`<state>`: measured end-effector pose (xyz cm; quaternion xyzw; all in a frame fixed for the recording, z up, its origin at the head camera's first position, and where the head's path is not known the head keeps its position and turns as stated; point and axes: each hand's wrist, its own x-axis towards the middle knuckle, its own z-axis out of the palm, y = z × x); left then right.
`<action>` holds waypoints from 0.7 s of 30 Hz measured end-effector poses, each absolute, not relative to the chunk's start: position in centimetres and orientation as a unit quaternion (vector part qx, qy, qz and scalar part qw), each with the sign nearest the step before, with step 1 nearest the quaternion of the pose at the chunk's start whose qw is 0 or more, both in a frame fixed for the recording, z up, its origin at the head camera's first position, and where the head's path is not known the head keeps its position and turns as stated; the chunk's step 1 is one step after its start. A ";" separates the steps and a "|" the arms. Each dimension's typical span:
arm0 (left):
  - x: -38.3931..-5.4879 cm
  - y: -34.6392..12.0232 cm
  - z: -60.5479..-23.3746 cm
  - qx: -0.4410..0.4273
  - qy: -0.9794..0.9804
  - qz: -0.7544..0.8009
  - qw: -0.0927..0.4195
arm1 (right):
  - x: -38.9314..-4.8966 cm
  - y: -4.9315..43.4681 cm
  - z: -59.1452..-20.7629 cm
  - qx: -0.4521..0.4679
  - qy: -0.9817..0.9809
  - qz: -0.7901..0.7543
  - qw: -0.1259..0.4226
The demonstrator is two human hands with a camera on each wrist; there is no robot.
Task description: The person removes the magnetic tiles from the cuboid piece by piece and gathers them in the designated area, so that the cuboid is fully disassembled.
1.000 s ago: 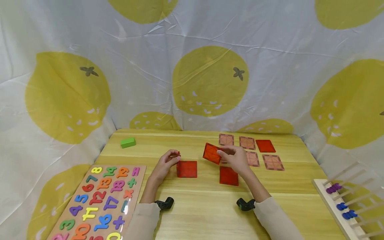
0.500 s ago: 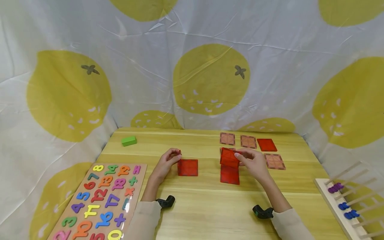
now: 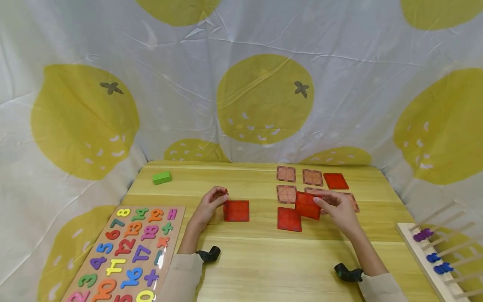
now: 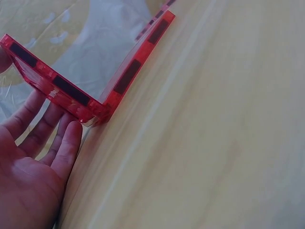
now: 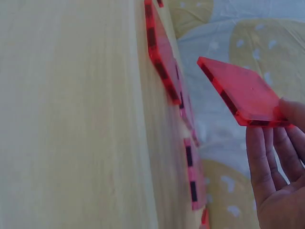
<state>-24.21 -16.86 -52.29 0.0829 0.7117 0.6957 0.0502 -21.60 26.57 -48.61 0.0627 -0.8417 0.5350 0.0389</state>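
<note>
My left hand [image 3: 205,209] pinches a red magnetic tile [image 4: 50,78] that stands on edge. Its lower edge meets the left side of a flat red tile [image 3: 237,211], so the two form a corner. Between thumb and fingers, my right hand [image 3: 342,213] grips another red square tile [image 3: 306,206]. In the right wrist view this tile [image 5: 248,93] is tilted and raised off the wood. Just left of it, in the head view, a separate red tile [image 3: 289,220] lies flat, partly overlapped by the held one.
Several pale pink tiles [image 3: 286,174] and one red tile [image 3: 336,181] lie at the back right. A green block [image 3: 162,178] sits at the back left. The number board [image 3: 124,251] covers the front left; a wooden bead rack [image 3: 426,256] stands at the right edge.
My right hand has carried its red tile to the right, past the lone flat tile, uncovering a pink tile behind. My left hand and its upright tile have stayed in place.
</note>
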 end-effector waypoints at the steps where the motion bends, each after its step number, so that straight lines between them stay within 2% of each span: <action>1: -24.2 -16.9 -52.3 0.083 0.712 0.696 0.050 | -21.5 26.8 -48.6 0.063 -0.840 0.537 0.042; 10: -24.2 -17.0 -52.5 0.080 0.716 0.692 0.048 | -20.4 29.0 -49.3 0.032 -0.845 0.532 0.035; 21: -24.2 -16.9 -52.2 0.082 0.715 0.693 0.051 | -20.1 30.6 -49.9 0.002 -0.841 0.540 -0.001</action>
